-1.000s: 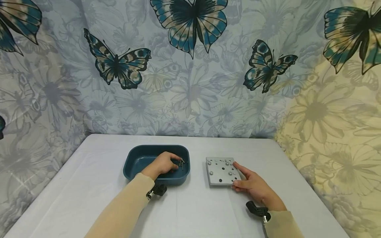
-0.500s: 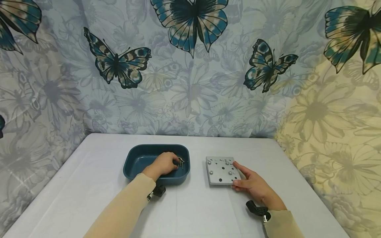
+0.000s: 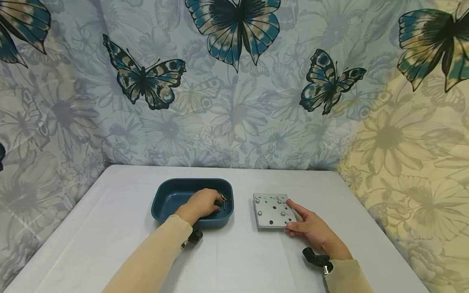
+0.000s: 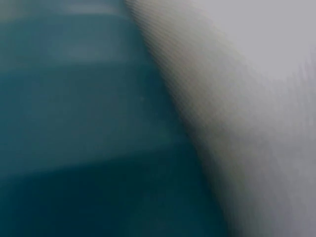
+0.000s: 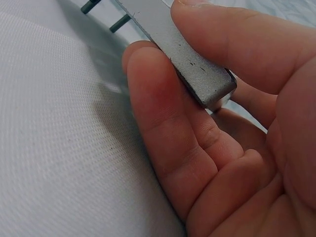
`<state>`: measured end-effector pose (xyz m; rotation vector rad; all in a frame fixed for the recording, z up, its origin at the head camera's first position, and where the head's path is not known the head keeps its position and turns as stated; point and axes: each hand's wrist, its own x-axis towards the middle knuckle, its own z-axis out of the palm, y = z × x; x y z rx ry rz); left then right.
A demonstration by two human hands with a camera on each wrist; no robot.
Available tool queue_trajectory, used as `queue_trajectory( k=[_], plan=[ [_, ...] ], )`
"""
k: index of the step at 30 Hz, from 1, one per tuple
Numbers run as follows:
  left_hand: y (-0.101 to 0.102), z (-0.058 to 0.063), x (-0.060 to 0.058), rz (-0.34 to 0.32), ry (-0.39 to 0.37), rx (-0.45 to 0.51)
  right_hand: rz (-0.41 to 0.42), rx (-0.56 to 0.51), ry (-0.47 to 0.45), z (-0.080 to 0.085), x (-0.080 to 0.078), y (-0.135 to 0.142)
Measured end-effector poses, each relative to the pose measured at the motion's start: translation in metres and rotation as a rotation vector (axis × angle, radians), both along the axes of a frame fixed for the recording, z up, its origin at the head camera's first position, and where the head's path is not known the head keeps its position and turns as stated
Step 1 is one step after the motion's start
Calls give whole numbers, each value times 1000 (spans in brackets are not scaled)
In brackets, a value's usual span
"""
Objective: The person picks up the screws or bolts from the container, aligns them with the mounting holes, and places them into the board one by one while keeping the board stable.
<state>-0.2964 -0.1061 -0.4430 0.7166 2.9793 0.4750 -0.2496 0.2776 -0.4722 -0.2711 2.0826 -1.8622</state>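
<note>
Metal plate (image 3: 269, 215) is lying toward the right, apart from the tray (image 3: 216, 222); whether it is resting fully on the table (image 3: 234, 260) I cannot tell. A butterfly-patterned backdrop (image 3: 238, 122) is rising beyond the table's far edge. On the left the blue tray is standing, with the left hand (image 3: 201, 202) reaching in over its near side. The right hand (image 3: 311, 231) is pinching the plate's right edge, thumb and fingers closing on it, and thin pegs (image 5: 121, 23) are jutting from the plate in the right wrist view. The left fingers are curling down at the tray's right end; I cannot tell whether they are gripping anything, the left wrist view being mostly a blur. A few screws (image 3: 224, 201) are lying just beside those fingers. Compared with a second ago, the left forefinger is bending in rather than reaching out, while the plate is staying put; that seems to mean the left hand is gathering at the screws as the right is keeping the plate steady.
</note>
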Motion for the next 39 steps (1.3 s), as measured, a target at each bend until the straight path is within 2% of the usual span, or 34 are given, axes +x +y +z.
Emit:
queue_trajectory(
  k=[6,8,11,14,19,23,26,30,39],
  plan=[
    [-1,5,4,-48,22,-2,1,-7,1,0,0,-1],
    [-1,4,4,-40,9,23,0,-8,0,0,0,-1],
    [-2,3,1,2,-26,118,-1,-11,-1,0,0,-1],
    [-2,8,2,111,-125,307,-5,-10,-1,1,1,-1],
    [-2,19,6,323,-353,739,-8,1,3,3,2,-1],
    [0,23,7,369,-500,1036,-10,4,3,3,3,-1],
    [3,23,6,361,-556,1166,-9,1,3,3,3,-1],
    [5,23,7,343,-598,1225,-1,-10,-1,2,2,0],
    [15,32,10,279,-650,1267,6,-7,9,0,0,0]
  ],
)
